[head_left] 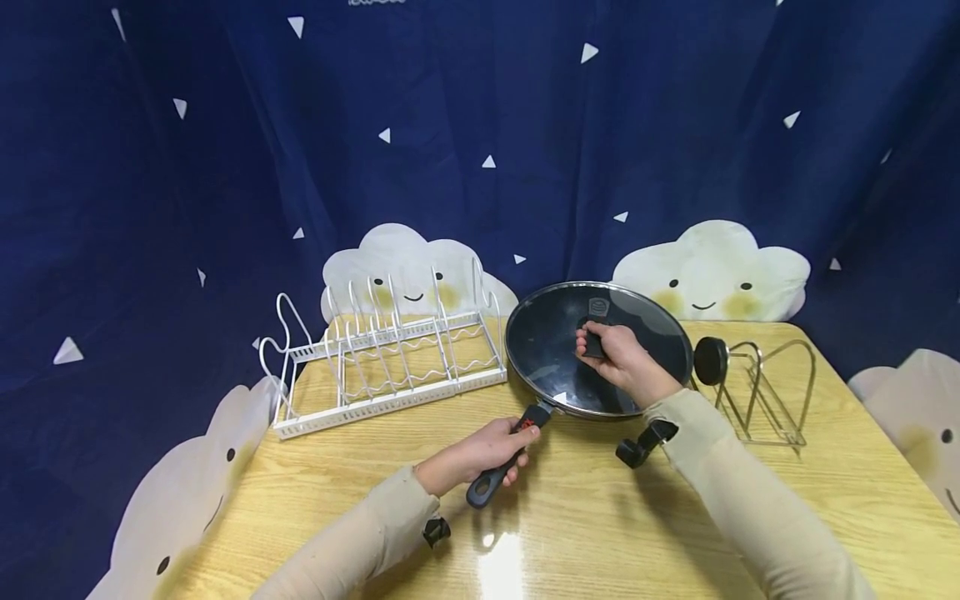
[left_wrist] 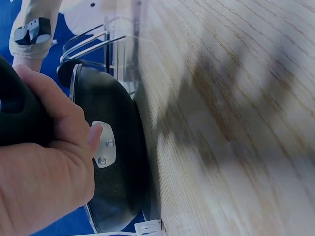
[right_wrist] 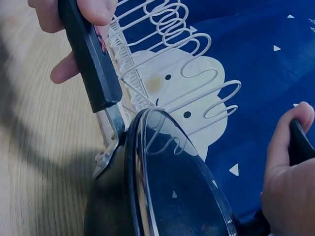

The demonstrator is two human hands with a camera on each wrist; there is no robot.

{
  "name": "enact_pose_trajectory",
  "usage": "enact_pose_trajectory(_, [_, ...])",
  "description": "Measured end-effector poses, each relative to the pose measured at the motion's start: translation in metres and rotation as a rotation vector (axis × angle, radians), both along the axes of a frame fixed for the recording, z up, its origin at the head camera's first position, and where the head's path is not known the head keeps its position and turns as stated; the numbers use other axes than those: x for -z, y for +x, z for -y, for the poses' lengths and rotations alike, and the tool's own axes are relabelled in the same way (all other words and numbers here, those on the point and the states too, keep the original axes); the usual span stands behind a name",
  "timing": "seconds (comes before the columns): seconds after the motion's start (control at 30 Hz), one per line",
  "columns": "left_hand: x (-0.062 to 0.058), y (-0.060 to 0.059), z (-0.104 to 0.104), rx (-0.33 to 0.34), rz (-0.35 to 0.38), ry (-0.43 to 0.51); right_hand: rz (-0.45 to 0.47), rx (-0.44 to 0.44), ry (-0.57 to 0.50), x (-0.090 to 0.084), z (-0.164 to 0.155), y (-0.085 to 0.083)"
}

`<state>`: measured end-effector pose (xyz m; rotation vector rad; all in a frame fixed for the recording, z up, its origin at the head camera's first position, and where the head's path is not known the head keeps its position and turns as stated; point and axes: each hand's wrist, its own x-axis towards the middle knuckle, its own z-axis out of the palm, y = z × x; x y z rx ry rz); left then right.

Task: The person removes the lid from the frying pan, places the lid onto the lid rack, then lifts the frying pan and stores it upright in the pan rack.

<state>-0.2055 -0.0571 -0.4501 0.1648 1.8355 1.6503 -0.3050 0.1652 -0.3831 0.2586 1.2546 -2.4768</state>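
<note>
The left grip is wrapped round the handle of the pan; the right grip clasps the knob of the lid over it. The pan is at the tabletop, between the white rack and the metal rack.

Rm at tbl front; white rack blocks L rear (pan alongside).

The pan stands between left rack and right rack.
</note>
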Motion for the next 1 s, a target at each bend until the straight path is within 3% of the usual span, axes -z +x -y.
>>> enact_pose_trajectory(0.43, [-0.003, -0.001, 0.001, 0.022, 0.004, -0.007, -0.046, -0.129, 0.011, 0.001, -0.015, -0.002])
enact_pose_trajectory(1.0, [-0.004, -0.002, 0.002, 0.036, -0.007, -0.02, -0.117, -0.205, 0.071, -0.004, -0.022, -0.003])
